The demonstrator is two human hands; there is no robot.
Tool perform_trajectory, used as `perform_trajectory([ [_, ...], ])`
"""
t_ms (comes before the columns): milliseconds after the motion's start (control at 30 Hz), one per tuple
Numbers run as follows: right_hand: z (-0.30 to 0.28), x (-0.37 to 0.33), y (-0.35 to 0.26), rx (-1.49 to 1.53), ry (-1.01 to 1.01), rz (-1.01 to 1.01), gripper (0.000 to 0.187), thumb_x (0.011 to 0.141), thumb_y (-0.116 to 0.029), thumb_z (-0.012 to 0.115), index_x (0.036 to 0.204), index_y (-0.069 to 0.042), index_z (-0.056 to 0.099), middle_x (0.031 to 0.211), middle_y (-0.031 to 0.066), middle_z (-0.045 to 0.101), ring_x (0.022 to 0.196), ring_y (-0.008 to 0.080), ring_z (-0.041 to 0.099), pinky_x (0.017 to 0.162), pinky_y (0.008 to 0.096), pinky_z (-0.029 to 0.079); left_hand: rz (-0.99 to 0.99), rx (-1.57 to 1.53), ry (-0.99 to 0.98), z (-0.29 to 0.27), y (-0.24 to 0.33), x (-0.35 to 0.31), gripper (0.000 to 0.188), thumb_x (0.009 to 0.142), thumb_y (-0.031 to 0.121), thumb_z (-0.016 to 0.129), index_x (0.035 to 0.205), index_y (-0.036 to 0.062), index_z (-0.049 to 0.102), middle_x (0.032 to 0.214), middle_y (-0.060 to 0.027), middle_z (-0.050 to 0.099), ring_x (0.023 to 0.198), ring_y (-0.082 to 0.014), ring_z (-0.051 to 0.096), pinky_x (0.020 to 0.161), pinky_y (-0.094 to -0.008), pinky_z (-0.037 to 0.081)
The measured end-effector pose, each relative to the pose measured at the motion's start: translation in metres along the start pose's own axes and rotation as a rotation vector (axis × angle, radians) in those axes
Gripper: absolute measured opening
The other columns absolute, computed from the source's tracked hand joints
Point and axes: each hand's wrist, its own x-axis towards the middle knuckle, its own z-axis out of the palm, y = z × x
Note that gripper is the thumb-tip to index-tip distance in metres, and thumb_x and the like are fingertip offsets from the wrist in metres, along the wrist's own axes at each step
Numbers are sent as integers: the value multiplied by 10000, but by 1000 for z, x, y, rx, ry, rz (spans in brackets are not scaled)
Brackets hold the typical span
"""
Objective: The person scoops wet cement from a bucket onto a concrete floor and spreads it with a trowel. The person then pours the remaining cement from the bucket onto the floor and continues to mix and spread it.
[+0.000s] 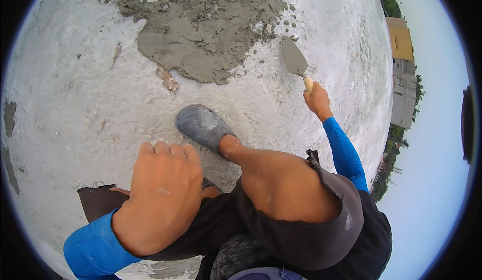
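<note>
My right hand (318,102) is wrapped round the pale handle of a pointed trowel (293,56), held out at the far right. Grey mortar coats the trowel's blade, which is just right of a spread heap of wet mortar (201,34). Close to the camera, my left hand (163,194) is curled into a fist with its back upward, above my bent leg. Its palm side and fingertips are hidden, so whatever it may hold does not show.
A broken reddish chip (167,79) lies at the mortar's near edge on the rough whitish concrete surface (75,109). My grey clog (203,127) stands between the mortar and my left hand. Buildings (401,89) and trees line the right side, beyond the surface's edge.
</note>
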Motion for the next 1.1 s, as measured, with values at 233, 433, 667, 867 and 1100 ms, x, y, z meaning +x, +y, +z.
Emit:
perform_trajectory([
  [233,53,18,-56,185,-36,-87,365,915,-293,682,1065,31,606,935,322,728,850,496,727,753,565,590,48,-23,38,-1,2,11,320,936,253,723,1108,-11,670,927,-163,689,908,-327,667,824,-451,474],
  [433,21,-15,18,524,-160,393,258,911,-221,664,980,20,604,761,168,699,540,264,691,452,429,553,-24,-47,41,0,-7,1,344,934,257,729,1136,-15,669,930,-170,689,900,-333,667,817,-468,478],
  [667,15,33,12,854,-145,478,221,901,-192,699,898,-4,584,664,68,597,452,155,557,402,341,484,47,-45,13,-5,1,15,358,929,252,735,1156,-16,670,932,-168,693,906,-332,674,814,-464,480],
  [867,18,-10,-27,726,-370,292,260,890,-203,684,971,31,605,692,100,643,475,189,623,422,373,527,34,-34,8,-6,0,18,325,932,251,730,1124,-4,665,939,-173,698,917,-338,679,816,-465,481],
  [1100,18,34,-72,490,-129,-5,376,903,-211,635,1040,139,616,746,242,698,532,293,706,449,419,565,70,-61,42,-3,-3,18,328,938,263,726,1119,0,651,936,-178,694,905,-339,674,810,-472,480],
])
